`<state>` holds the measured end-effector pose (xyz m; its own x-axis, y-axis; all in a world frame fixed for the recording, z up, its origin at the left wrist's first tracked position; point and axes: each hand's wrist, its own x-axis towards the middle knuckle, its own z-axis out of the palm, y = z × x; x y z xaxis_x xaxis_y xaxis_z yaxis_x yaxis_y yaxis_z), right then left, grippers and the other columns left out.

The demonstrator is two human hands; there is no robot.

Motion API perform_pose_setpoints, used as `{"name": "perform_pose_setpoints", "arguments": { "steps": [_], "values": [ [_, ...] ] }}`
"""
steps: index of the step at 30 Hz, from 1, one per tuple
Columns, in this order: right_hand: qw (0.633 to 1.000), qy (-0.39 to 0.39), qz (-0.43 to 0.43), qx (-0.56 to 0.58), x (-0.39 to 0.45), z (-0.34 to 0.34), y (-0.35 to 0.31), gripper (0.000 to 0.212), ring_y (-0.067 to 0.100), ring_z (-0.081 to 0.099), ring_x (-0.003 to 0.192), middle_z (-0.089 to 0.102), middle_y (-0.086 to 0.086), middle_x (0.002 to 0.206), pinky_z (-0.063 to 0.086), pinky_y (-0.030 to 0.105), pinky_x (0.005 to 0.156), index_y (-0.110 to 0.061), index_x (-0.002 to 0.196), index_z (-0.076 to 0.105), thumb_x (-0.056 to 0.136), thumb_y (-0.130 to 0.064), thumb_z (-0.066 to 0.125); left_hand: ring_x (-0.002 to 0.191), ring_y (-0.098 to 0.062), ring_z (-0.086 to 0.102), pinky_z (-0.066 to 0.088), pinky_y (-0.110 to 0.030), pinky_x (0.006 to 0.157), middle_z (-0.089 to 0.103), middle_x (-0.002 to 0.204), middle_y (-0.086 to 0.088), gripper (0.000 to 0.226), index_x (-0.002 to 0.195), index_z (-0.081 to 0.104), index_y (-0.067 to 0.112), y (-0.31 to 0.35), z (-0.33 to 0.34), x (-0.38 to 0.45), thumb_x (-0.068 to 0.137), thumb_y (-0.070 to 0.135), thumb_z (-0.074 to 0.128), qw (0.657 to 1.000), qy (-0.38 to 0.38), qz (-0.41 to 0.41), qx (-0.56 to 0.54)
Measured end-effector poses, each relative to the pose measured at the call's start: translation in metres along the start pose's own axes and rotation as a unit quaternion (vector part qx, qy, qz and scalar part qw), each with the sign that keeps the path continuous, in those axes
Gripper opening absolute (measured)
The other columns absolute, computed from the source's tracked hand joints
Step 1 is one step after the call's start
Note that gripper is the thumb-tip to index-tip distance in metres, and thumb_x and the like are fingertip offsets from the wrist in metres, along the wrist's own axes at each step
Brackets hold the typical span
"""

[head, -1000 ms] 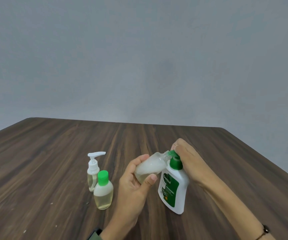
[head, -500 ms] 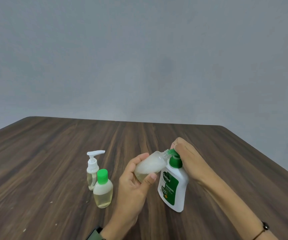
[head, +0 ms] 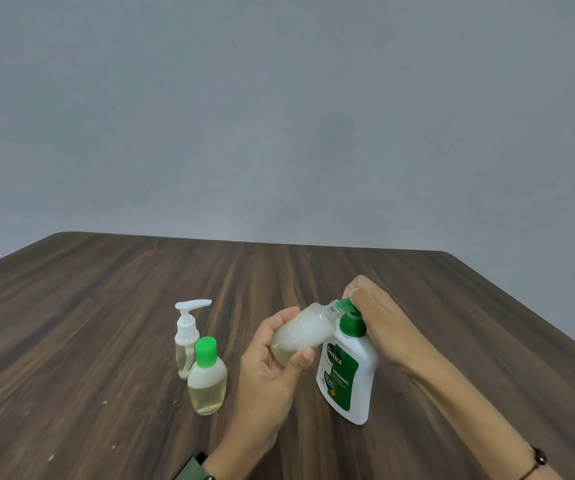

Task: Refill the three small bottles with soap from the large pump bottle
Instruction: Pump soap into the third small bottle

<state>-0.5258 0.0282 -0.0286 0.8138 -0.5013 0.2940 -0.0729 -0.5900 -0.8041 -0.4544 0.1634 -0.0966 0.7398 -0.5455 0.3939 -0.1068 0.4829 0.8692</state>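
The large white pump bottle (head: 348, 375), with a green label and green pump, stands on the wooden table (head: 106, 306). My right hand (head: 379, 320) is closed over its pump head from the right. My left hand (head: 272, 372) holds an uncapped clear small bottle (head: 301, 332), tilted with its open neck against the pump's spout; a little pale liquid sits at its low end. To the left stand a small clear bottle with a white pump (head: 186, 337) and, just in front of it, a small green-capped bottle (head: 207, 379) holding pale yellow soap.
The table's far edge runs in front of a plain grey wall (head: 279, 116); its right edge slants down toward me. A dark watch (head: 192, 467) sits on my left wrist and a thin bracelet (head: 537, 460) on my right.
Both hands and the bottles hold nearly the same pose. The view has shifted only slightly.
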Motion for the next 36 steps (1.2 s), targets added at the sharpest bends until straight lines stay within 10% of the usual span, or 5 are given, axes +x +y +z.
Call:
{"name": "perform_pose_setpoints", "arguments": {
  "steps": [36],
  "values": [
    [1.0, -0.009, -0.001, 0.024, 0.009, -0.007, -0.009, 0.018, 0.011, 0.044, 0.073, 0.049, 0.004, 0.085, 0.036, 0.023, 0.064, -0.012, 0.08, 0.045, 0.094, -0.017, 0.036, 0.095, -0.007, 0.066, 0.053, -0.017, 0.078, 0.071, 0.104, 0.008, 0.047, 0.11, 0.057, 0.018, 0.001, 0.003, 0.002, 0.065, 0.012, 0.067, 1.0, 0.016, 0.009, -0.016]
  ]
}}
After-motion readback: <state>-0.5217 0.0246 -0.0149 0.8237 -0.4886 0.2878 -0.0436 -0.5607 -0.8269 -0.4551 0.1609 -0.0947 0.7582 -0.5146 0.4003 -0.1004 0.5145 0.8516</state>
